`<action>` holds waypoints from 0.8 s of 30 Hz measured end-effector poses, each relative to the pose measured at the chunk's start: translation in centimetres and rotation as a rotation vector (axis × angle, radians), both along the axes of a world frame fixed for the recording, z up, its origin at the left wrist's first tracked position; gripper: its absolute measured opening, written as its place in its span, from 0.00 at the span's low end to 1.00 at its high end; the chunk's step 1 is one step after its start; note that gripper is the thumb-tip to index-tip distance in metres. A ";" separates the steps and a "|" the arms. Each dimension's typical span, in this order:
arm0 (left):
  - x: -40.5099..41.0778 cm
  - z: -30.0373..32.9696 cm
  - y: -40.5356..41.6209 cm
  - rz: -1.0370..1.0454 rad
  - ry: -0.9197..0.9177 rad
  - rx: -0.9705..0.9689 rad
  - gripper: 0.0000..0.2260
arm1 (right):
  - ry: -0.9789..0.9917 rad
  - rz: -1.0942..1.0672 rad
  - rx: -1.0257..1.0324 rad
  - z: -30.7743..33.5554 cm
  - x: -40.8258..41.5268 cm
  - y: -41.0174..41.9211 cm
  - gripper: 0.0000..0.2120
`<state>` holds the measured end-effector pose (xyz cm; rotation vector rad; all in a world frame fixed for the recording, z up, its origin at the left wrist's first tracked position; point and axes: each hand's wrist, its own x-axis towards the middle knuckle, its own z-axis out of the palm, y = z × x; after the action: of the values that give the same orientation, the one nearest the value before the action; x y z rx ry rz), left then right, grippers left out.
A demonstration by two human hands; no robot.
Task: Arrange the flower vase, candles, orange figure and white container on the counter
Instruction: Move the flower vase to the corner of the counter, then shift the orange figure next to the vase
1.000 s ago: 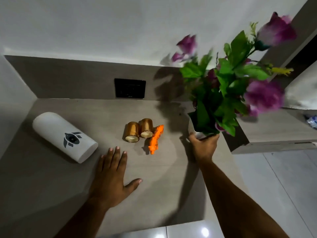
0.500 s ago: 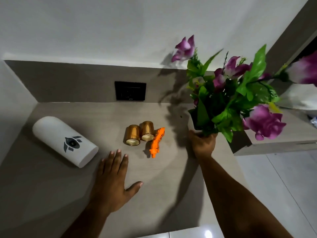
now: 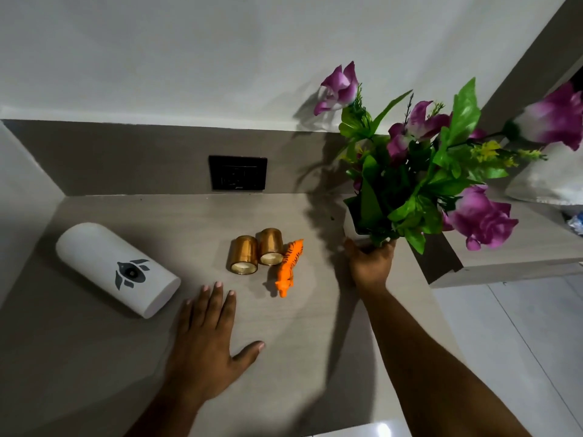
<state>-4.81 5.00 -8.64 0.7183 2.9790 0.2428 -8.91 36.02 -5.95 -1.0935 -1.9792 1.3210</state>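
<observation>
Gripping flower vase with right hand, left hand flat, candles between.

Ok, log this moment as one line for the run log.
right hand: gripping flower vase base | left hand: flat on counter | candles, orange tiger figure, white container: untouched

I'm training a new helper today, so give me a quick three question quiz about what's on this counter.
1. True or false: the white container stands upright.
2. Which hand holds the flower vase? A) left hand B) right hand C) neither
3. Fill in: the orange figure lies just right of the two ____.

Key:
1. False, it lies on its side.
2. B, the right hand is closed on it; the left hand lies flat on the counter.
3. Candles.
</observation>
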 end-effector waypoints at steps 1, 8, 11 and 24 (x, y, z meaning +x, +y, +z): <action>0.0 0.1 0.0 -0.001 -0.004 -0.003 0.44 | 0.022 -0.032 -0.002 0.1 0.4 -1.0 0.39; 0.2 0.7 0.1 0.021 -0.028 -0.020 0.44 | -0.328 0.283 -0.059 4.5 0.6 -10.2 0.22; 0.3 0.8 0.1 0.033 -0.034 -0.010 0.44 | -0.434 0.364 0.015 3.9 -0.6 -11.1 0.20; 0.0 -0.4 0.0 0.017 0.005 -0.005 0.45 | -0.504 0.226 0.182 4.5 -5.8 -6.5 0.19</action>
<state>-4.82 5.01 -9.06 0.6951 2.9904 0.2344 -14.67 29.49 -1.40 -1.2288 -2.5990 1.0054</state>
